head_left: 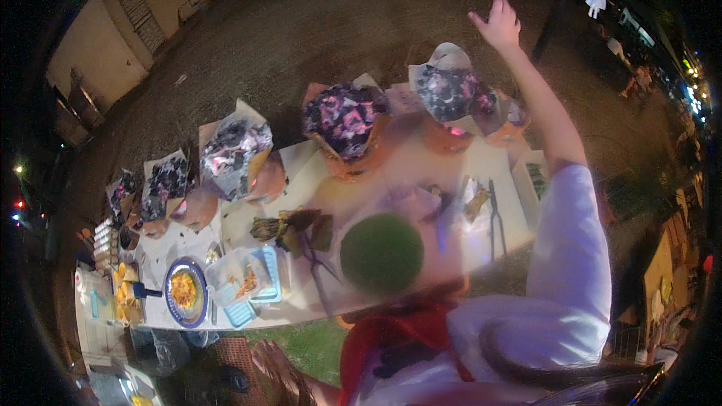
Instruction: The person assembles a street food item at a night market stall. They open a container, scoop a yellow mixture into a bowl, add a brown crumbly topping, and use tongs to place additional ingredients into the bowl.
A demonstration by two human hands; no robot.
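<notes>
My right arm, in a white sleeve, reaches far out past the stoves. My right hand (499, 24) is raised, its thumb and fingers apart, with nothing I can make out in it. Nearest to it is a clay stove (449, 94) heaped with charcoal. My left hand (277, 367) hangs low by the near edge of the white table (301, 317); it is partly blurred, its fingers look stretched out, and nothing shows in them. A round green disc (382, 254) lies on the table before me. Metal tongs (320, 267) rest left of it, beside dark green leaf pieces (297, 229).
More charcoal stoves, among them a glowing one (346, 120) and a pale-ash one (235, 150), line the table's far side. Left are a blue-rimmed plate of food (186, 292), a clear plastic container (239, 277) and stacked egg trays (106, 244). Second tongs (497, 218) lie right.
</notes>
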